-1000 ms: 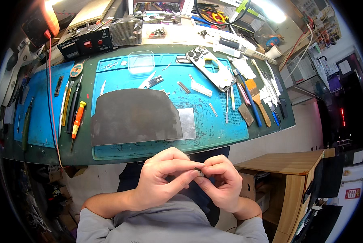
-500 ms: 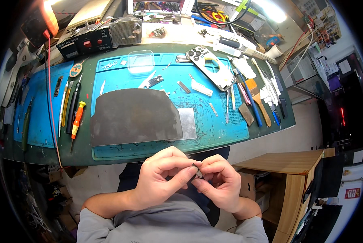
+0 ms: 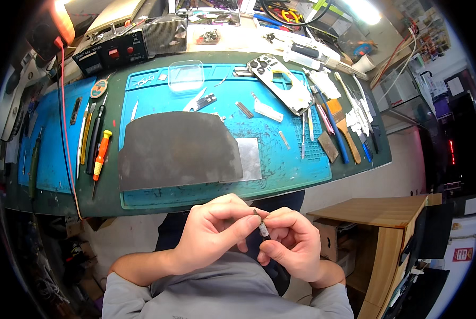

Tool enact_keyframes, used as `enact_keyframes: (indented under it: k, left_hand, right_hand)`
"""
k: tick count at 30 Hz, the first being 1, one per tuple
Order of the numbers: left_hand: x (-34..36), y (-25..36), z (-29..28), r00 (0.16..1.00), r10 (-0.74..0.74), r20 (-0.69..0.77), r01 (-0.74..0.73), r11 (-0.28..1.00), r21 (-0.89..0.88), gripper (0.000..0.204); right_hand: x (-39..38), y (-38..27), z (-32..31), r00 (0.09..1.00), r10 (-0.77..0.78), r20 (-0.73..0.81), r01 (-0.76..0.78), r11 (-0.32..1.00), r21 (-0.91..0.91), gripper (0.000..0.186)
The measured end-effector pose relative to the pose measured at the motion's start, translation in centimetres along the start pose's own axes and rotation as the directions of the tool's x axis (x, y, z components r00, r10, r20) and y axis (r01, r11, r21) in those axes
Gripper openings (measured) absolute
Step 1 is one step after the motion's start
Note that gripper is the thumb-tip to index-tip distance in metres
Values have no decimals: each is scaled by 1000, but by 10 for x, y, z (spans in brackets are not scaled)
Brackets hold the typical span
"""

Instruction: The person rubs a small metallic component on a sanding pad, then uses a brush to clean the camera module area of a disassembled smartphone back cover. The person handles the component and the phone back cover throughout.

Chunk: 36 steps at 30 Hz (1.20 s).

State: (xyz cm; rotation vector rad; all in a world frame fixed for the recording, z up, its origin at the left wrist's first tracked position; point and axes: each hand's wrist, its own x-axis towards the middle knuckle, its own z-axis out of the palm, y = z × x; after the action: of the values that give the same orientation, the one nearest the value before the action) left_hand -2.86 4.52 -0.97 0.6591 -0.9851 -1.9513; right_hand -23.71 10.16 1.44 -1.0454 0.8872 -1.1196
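Table (image 3: 113, 98): dark green, with a left mat (image 3: 49, 159) and a middle mat (image 3: 296, 166), both blue.
Middle mat: a dark grey sheet (image 3: 179, 151) lies on it, overlapping a silvery plate (image 3: 251, 159).
Far side of that mat: a clear tray (image 3: 186, 77) leftward, a phone-like casing (image 3: 299, 99) rightward.
Between the mats: orange-and-yellow screwdriver (image 3: 102, 154), beside a black-handled tool (image 3: 94, 138).
Right end: wooden-handled brush (image 3: 347, 139), next to a blue-handled brush (image 3: 338, 130).
Rear: black box (image 3: 107, 56) with a red switch, beside a grey mesh-like panel (image 3: 165, 37).
Red cable (image 3: 63, 69): reaches the near edge.
Floor, right: open-fronted wooden cabinet (image 3: 373, 207).
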Motion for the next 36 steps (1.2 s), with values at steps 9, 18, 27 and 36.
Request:
enact_keyframes:
  k: [9,18,27,36]
  left_hand:
    - [1,1,0,998,-67,-7,67,998,-12,22]
    - [-1,30,-15,630,628,456,-537,-72,840,45]
    - [14,24,-32,874,336,351,-210,-389,897,67]
    - [14,22,-35,866,361,347,-203,-380,902,61]
  right_hand:
    - [0,1,-2,1000,19,4,-19,1000,10,37]
    - [26,-20,-19,941,-338,0,229,638,-735,47]
    - [71,-38,-22,908,-271,318,345,55,-937,51]
    - [91,-39,-21,876,-131,465,446,-149,-882,50]
